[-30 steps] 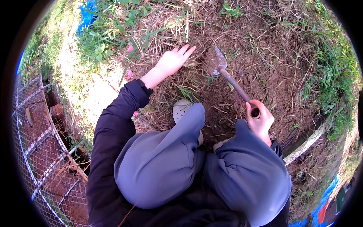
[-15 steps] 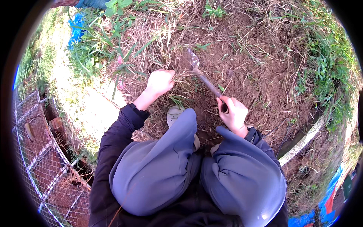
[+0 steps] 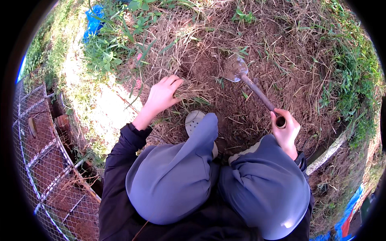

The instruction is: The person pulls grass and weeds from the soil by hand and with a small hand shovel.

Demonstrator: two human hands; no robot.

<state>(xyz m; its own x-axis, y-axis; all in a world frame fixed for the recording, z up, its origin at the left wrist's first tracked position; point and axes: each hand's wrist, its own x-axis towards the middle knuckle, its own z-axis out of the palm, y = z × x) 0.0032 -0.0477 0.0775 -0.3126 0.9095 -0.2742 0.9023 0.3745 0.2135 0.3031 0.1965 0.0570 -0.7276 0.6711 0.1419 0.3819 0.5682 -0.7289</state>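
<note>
My right hand (image 3: 286, 129) is wrapped round the handle of a small hand hoe (image 3: 257, 90). Its tube-like handle ends in a hollow opening by my fist, and the worn, soil-smeared metal blade (image 3: 237, 72) lies over the bare brown soil ahead. To the left, my left hand (image 3: 163, 96) is at a tuft of dry grass (image 3: 191, 91), thumb and fingers apart. The grass partly hides the fingertips, but I see no firm grip on it. Between the hands, a pale shoe with holes (image 3: 195, 121) shows beyond my left knee.
Dry straw and green weeds (image 3: 106, 56) surround the soil patch. A wire-mesh panel (image 3: 48, 176) lies at the left. At the right, a pale bar (image 3: 327, 156) borders the ground. Blue plastic sheeting (image 3: 94, 20) shows at the far left, with more at the lower right.
My right hand has drawn the hoe to the right, and its blade has turned to show its broad face. My left hand has loosened from a fist, its fingers now apart.
</note>
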